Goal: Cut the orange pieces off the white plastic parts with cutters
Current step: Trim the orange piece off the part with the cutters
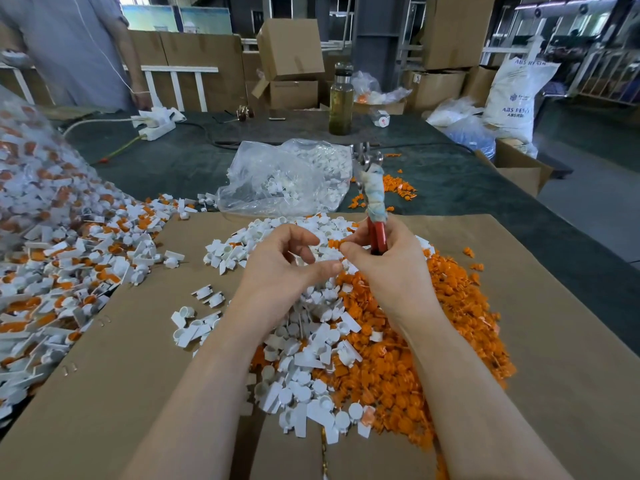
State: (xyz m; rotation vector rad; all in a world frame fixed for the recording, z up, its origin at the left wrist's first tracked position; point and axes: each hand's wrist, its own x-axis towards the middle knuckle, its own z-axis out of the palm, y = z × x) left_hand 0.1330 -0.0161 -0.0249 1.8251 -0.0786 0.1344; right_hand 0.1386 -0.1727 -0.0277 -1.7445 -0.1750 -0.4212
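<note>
My right hand (391,271) grips the cutters (376,216), whose red handles sit in my palm while a cloth-wrapped part points up and away. Its thumb and forefinger pinch a small orange piece (334,244). My left hand (287,271) is just to the left, fingers curled round a white part (300,262) that is mostly hidden, thumb tip against my right fingers. Below my hands lie a heap of white parts (304,358) and a heap of orange pieces (415,348).
Everything lies on a cardboard sheet (121,375) on a dark green table. A big pile of white-and-orange parts (52,271) fills the left. A clear bag of white parts (287,178), a bottle (341,102) and a power strip (156,126) lie beyond; a person (76,46) stands far left.
</note>
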